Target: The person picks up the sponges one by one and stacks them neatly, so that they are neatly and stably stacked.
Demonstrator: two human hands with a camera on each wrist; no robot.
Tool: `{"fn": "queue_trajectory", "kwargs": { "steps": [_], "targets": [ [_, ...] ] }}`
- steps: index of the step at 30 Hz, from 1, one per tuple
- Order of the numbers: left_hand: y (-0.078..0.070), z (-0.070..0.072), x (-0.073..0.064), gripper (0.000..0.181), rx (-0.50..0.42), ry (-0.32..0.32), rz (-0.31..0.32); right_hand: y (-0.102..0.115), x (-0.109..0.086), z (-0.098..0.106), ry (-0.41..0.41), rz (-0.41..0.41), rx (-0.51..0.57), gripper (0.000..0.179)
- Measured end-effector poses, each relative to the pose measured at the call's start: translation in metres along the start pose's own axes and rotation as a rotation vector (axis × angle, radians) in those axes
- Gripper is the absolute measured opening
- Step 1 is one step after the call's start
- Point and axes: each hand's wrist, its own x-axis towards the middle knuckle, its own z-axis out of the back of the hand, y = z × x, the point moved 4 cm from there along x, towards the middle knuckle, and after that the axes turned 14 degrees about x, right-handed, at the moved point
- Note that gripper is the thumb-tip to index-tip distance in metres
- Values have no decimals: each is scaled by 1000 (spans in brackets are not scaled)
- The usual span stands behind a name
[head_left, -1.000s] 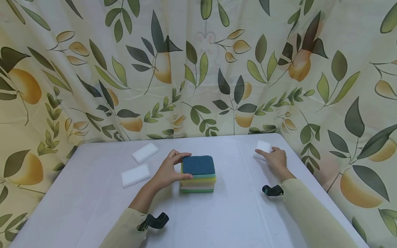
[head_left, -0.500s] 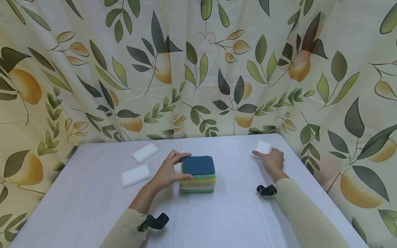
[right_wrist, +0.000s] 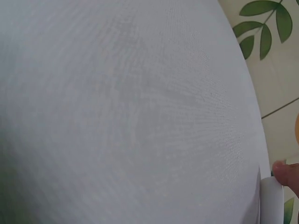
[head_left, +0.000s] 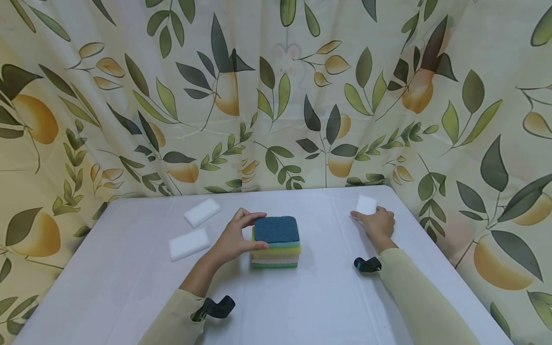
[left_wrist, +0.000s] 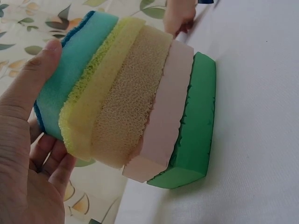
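Observation:
A stack of several sponges stands in the middle of the table, topped by a teal sponge with a dark blue scouring face (head_left: 276,230). Beneath it the left wrist view shows yellow, tan and pale pink layers and a green sponge (left_wrist: 198,116) at the bottom. My left hand (head_left: 236,237) holds the top sponge at its left end, thumb in front and fingers behind. Far right, my right hand (head_left: 377,224) grips a white sponge block (head_left: 366,204). In the right wrist view only the thumb (right_wrist: 288,175) shows, on the white block's end.
Two more white sponge blocks lie left of the stack, one farther back (head_left: 202,212) and one nearer (head_left: 189,244). A white cloth covers the table (head_left: 319,306). Behind its far edge hangs a leaf-and-fruit patterned curtain (head_left: 302,143).
My right hand has shifted slightly left around the white block, its forearm swinging left too. The left hand and the stack have stayed in place.

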Motion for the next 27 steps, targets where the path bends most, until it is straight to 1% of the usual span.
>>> {"fn": "queue_trajectory", "kwargs": {
  "steps": [11, 21, 27],
  "targets": [
    [-1, 1, 1, 73, 5, 7, 7, 3, 0, 3, 12, -1, 34, 89],
    [-1, 1, 0, 73, 1, 14, 9, 7, -3, 6, 69, -11, 35, 86],
    [-1, 0, 1, 73, -3, 10, -4, 9, -3, 7, 94, 24, 22, 81]
  ]
}}
